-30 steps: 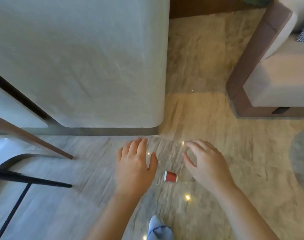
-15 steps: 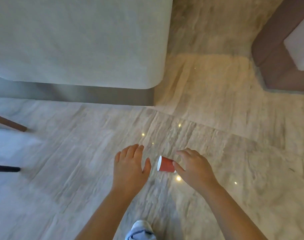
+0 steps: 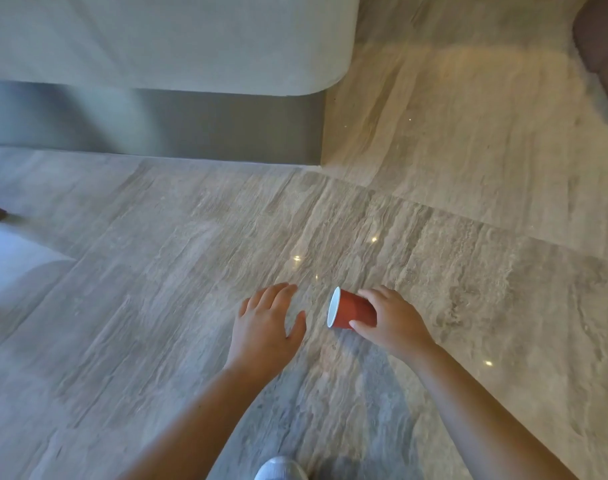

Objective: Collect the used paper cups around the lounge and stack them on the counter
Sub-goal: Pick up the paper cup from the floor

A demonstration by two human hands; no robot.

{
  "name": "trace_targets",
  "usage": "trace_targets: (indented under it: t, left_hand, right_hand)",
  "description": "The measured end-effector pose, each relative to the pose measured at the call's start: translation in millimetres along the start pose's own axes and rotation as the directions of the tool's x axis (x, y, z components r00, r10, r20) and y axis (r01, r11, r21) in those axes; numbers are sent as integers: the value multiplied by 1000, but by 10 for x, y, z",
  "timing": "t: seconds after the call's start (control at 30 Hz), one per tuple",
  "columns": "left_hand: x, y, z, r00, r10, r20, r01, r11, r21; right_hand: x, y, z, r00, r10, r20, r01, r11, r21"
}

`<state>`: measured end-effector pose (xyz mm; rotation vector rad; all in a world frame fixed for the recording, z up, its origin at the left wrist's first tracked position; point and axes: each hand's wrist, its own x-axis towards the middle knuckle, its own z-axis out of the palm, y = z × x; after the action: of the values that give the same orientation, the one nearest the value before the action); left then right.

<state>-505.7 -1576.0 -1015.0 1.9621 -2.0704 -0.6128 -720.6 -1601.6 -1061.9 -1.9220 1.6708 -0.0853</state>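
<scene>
- Head view, looking down at a polished, beige, stone-patterned floor [image 3: 469,209] dotted with small reflections of ceiling lights.
- A red paper cup [image 3: 353,308] with a white inside is tipped on its side low in the middle of the view, its open mouth facing left.
- The right hand [image 3: 396,320] grips the cup at its closed end: the fingers [image 3: 375,293] curl over the top and the thumb presses against the near side.
- Whether the cup rests on the floor or is just above it cannot be told; a soft shadow lies under it.
- The left hand [image 3: 264,323] is just beside the cup's mouth, not touching it, palm down, fingers spread and relaxed, holding nothing.
- Both bare forearms reach in from the bottom edge.
- The toe of a pale shoe [image 3: 280,469] shows at the bottom, between the arms.
- A large pale upholstered block [image 3: 157,39] with a rounded corner fills the top left, sitting on a grey base [image 3: 157,123].
- A dark brown furniture edge [image 3: 604,46] shows at the top right.
- A blurred white shape [image 3: 11,268] sits at the left edge.
</scene>
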Motion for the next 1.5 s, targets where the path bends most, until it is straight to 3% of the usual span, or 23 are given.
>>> trace_targets:
  t: [0.33, 0.83, 1.03, 1.3, 1.5]
  left_hand:
    - [-93, -136, 103, 995, -95, 25, 96, 993, -71]
    - [-102, -77, 50, 989, -138, 51, 145, 972, -187]
    - [-118, 95, -446, 994, -105, 30, 109, 966, -235]
    - [-308, 629, -1814, 994, -114, 5, 112, 971, -211]
    - [-399, 1343, -2906, 997, -74, 1, 71, 957, -280]
  right_hand:
    - [156, 97, 352, 1000, -1, 0, 1, 1000, -18]
    - [42, 129, 187, 997, 25, -77, -10, 982, 186]
    - [-203, -139, -386, 988, 30, -152, 17, 954, 299]
    - [-803, -1019, -1664, 963, 95, -252, 21, 907, 421]
    - [-1393, -1658, -2803, 915, 228, -334, -6, 834, 552]
